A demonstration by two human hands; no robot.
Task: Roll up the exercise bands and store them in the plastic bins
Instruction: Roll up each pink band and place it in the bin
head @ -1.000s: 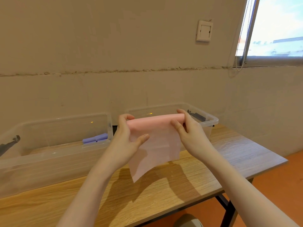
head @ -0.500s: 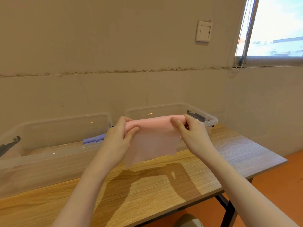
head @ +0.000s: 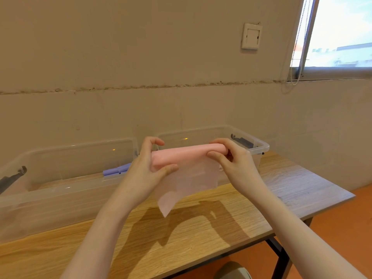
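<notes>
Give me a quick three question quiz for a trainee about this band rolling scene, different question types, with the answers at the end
1. True or false: the pink band is fully rolled.
2. Which bin holds the purple roll? A: left bin. B: right bin.
3. Fill in: the band is gripped by the left hand and the ____ hand.

Key:
1. False, a loose tail hangs down above the table.
2. A.
3. Right.
</notes>
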